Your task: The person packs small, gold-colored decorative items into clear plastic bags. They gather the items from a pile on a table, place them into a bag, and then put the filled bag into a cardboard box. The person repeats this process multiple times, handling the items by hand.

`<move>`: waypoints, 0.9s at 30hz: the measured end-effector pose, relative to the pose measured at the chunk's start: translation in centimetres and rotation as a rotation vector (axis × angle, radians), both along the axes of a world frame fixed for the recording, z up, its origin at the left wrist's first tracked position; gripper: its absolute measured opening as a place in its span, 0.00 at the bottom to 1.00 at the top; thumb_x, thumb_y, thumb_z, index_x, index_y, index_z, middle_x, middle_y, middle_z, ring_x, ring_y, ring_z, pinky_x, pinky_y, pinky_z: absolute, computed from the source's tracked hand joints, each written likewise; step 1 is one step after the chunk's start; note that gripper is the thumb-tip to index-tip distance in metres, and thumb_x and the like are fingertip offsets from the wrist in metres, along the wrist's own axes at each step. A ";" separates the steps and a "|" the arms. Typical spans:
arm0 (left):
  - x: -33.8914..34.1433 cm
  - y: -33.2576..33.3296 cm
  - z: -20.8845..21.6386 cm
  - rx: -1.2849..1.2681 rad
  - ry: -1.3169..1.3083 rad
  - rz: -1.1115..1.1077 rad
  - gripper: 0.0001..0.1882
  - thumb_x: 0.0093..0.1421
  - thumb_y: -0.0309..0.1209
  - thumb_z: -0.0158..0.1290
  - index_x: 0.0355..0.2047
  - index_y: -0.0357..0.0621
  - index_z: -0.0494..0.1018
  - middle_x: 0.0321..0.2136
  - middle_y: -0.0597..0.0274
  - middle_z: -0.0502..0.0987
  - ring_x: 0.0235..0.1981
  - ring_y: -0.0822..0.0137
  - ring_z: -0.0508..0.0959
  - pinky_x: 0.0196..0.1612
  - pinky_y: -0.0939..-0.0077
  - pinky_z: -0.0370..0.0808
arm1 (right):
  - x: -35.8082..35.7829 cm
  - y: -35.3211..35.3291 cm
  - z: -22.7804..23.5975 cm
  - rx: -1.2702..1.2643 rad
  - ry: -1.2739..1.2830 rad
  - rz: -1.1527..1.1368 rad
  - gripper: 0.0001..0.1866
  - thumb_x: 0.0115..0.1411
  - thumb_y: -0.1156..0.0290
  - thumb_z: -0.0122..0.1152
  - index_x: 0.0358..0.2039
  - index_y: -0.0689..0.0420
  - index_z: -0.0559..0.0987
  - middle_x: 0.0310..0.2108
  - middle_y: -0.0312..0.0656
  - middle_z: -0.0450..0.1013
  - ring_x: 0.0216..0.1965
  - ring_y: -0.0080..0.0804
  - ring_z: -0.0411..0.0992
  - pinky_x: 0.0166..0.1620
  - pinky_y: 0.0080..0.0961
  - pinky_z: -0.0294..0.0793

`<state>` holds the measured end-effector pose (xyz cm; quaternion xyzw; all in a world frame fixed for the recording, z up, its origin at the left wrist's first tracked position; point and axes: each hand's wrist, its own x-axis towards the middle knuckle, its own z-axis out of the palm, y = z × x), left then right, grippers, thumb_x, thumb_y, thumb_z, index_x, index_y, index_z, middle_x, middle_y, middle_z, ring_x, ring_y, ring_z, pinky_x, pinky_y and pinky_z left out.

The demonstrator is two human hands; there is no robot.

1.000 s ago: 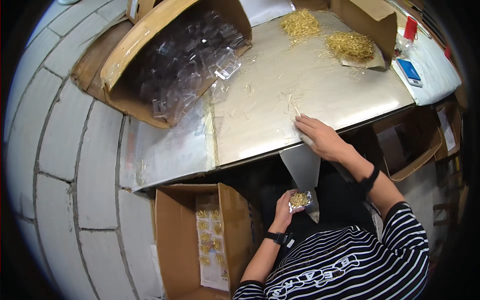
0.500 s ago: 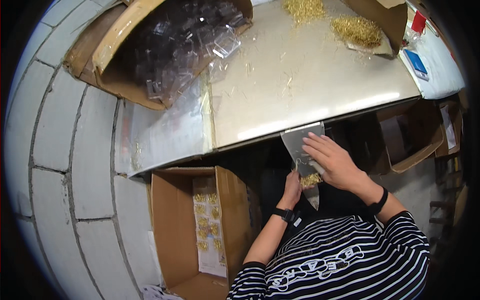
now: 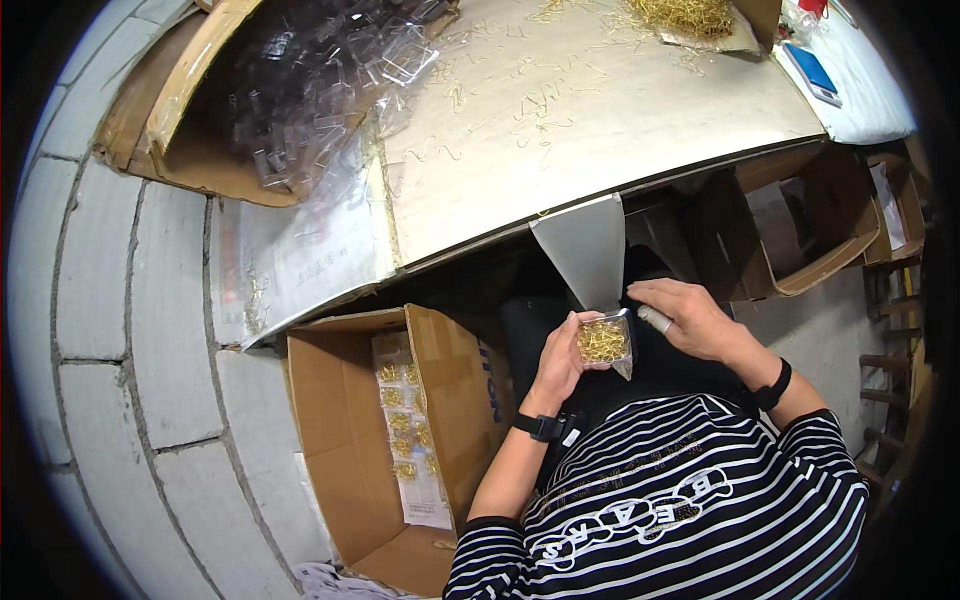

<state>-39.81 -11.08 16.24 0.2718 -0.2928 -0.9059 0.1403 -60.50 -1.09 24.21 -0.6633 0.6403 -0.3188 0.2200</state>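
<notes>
Your left hand [image 3: 560, 360] pinches the small clear bag [image 3: 605, 342] of gold pins; your right hand [image 3: 690, 318], seemingly curled at its top, could tip it and spill them.

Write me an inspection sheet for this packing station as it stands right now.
Surface: metal-topped table, loose gold clips scattered over it; a grey funnel-shaped chute hangs off its near edge.
Job's things: small clear box filled with gold clips, held just under the chute's lower end.
Clutter: heap of gold clips at the far edge; cardboard box of empty clear boxes at the table's left; blue flat item on a white cloth at the right.
Grippers: left hand grips the clear box; right hand rests by the box's right side.
Cables: nothing seen.
Surroundings: open carton on the floor holding filled packs; brown cartons under the table; tiled floor.
</notes>
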 end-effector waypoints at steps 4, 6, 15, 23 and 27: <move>-0.5 0.2 2.9 -0.090 -0.027 0.099 0.23 0.68 0.44 0.37 0.48 0.35 0.66 0.40 0.54 0.75 0.36 0.66 0.80 0.29 0.73 0.83 | 2.0 -1.2 0.2 -0.079 0.160 0.177 0.23 0.53 0.72 0.60 0.51 0.60 0.71 0.54 0.49 0.67 0.59 0.42 0.62 0.60 0.41 0.61; -0.7 0.4 2.5 -0.123 -0.050 0.191 0.21 0.68 0.42 0.38 0.47 0.36 0.67 0.38 0.56 0.75 0.35 0.68 0.80 0.29 0.75 0.82 | 3.3 -1.7 0.4 -0.106 0.234 0.271 0.25 0.53 0.71 0.61 0.52 0.60 0.71 0.55 0.48 0.66 0.60 0.41 0.60 0.61 0.42 0.59; -0.2 -0.3 4.7 -0.161 -0.048 0.279 0.18 0.67 0.40 0.42 0.46 0.37 0.68 0.38 0.54 0.76 0.34 0.66 0.80 0.28 0.74 0.83 | 0.4 -1.8 1.0 -0.282 -0.101 -0.063 0.18 0.54 0.78 0.57 0.48 0.62 0.73 0.48 0.50 0.72 0.52 0.47 0.69 0.53 0.35 0.70; -0.2 -0.4 5.9 -0.133 0.053 0.335 0.17 0.68 0.35 0.40 0.49 0.36 0.64 0.43 0.51 0.73 0.40 0.64 0.79 0.32 0.70 0.84 | 1.6 -2.4 1.3 -0.250 0.054 0.098 0.23 0.53 0.72 0.60 0.50 0.61 0.71 0.54 0.49 0.66 0.57 0.47 0.64 0.56 0.37 0.68; 0.3 -0.4 6.3 -0.191 -0.033 0.397 0.15 0.67 0.35 0.43 0.49 0.39 0.66 0.41 0.55 0.75 0.38 0.66 0.79 0.31 0.72 0.83 | 2.3 -3.3 1.1 -0.226 0.085 0.144 0.25 0.53 0.68 0.62 0.51 0.60 0.70 0.58 0.49 0.62 0.60 0.47 0.60 0.58 0.40 0.64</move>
